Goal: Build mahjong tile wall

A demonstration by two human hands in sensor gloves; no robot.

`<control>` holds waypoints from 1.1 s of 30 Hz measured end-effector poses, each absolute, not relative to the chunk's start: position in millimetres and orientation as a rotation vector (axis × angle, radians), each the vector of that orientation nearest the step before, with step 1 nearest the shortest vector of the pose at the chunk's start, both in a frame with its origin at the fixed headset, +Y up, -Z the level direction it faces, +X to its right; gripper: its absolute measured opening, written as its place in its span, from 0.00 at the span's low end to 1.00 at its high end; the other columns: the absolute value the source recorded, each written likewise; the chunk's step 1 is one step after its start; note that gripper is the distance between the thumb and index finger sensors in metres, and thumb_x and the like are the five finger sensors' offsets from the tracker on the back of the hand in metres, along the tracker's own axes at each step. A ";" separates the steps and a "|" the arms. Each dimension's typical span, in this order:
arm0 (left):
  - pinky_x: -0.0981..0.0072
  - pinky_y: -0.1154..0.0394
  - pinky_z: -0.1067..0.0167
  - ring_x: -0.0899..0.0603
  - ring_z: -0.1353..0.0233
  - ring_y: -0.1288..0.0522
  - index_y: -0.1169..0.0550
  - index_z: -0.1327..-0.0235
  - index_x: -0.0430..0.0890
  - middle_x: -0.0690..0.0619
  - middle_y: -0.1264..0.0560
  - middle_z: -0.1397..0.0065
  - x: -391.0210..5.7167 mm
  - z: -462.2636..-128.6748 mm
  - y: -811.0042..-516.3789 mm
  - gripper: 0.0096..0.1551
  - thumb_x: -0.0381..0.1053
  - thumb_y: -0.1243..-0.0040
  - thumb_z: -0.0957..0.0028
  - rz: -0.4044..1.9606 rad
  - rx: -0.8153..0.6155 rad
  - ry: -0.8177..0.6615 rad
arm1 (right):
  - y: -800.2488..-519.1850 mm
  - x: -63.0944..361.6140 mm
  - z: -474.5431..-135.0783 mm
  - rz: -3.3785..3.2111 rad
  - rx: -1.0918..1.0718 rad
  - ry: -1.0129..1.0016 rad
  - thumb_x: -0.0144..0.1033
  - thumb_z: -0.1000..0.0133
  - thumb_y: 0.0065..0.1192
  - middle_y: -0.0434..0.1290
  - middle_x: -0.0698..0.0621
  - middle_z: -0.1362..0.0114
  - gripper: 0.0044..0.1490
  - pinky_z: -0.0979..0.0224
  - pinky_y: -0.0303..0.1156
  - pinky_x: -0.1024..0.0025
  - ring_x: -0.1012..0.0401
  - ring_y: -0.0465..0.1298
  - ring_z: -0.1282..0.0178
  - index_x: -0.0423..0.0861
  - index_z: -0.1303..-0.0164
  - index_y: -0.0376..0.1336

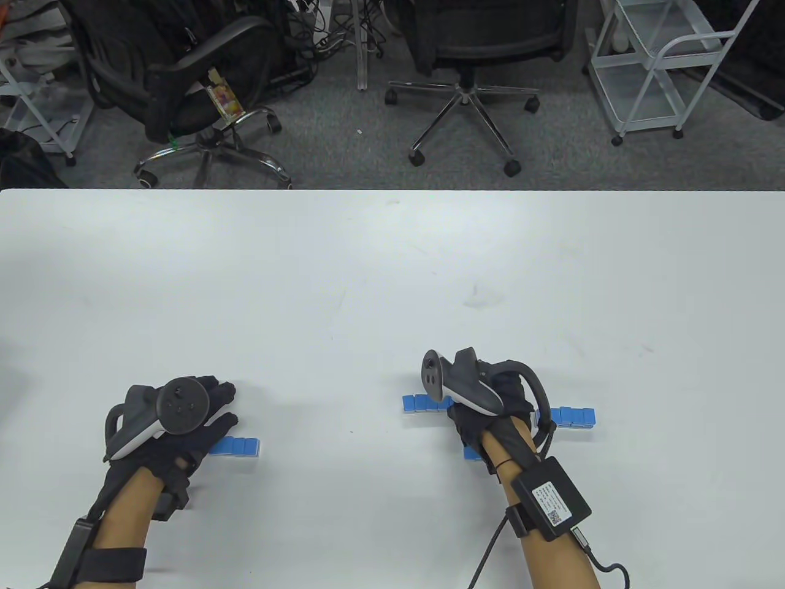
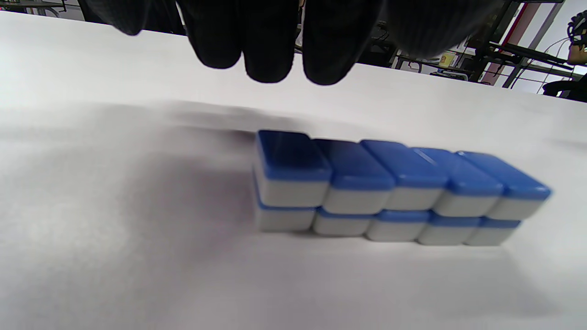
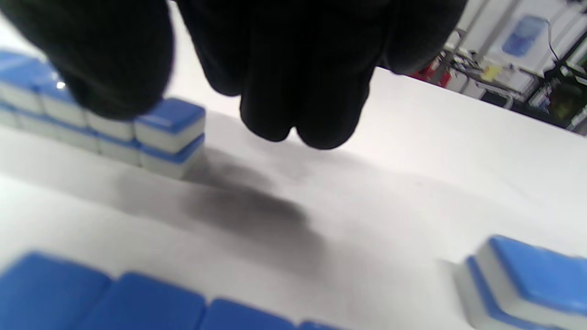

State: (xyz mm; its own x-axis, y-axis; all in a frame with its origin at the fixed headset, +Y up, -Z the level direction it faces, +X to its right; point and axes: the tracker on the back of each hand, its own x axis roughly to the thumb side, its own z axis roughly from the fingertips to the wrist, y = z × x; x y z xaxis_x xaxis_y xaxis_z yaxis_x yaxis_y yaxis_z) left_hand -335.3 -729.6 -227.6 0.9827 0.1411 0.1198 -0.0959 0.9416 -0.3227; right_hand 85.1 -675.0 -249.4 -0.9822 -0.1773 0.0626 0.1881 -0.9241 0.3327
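At the lower left of the table view, the left hand (image 1: 184, 423) lies with fingers stretched out, holding nothing, just beside a short block of mahjong tiles (image 1: 236, 446). The left wrist view shows this block (image 2: 390, 188) as two layers of five tiles, blue backs over white bodies, with the fingertips (image 2: 270, 50) hanging clear above it. Right of centre, the right hand (image 1: 490, 411) covers the middle of a longer tile row (image 1: 423, 403) that reappears at its far side (image 1: 576, 416); in the right wrist view its dark fingers (image 3: 302, 91) hang over the bench, the thumb seeming to touch a two-layer stack (image 3: 169, 133), but whether it pinches anything I cannot tell. A wrist box (image 1: 551, 498) carries a white label with a QR code, the print too small to read. The bench (image 1: 392, 276) is plain white, faintly scuffed. Along the top of the frame stand black office chairs (image 1: 202, 80) on grey carpet and a white wire cart (image 1: 662, 67) at the upper right.
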 end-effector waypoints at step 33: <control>0.33 0.47 0.21 0.38 0.14 0.42 0.32 0.23 0.60 0.53 0.38 0.15 -334.6 -227.0 -729.2 0.37 0.67 0.51 0.48 0.122 -0.312 -0.148 | -731.6 43.6 -281.2 -2.900 0.399 -1.104 0.76 0.65 0.46 0.64 0.30 0.29 0.68 0.29 0.57 0.24 0.29 0.64 0.29 0.39 0.25 0.43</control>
State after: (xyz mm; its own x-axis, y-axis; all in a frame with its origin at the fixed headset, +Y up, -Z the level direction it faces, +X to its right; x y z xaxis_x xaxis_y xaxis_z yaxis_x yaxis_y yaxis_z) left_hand -334.6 -729.2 -227.0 0.9819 0.1420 0.1255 -0.0964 0.9444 -0.3142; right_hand 43.6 -731.6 -281.2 -0.9675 -0.1019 -0.2316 -0.0778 -0.7511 0.6556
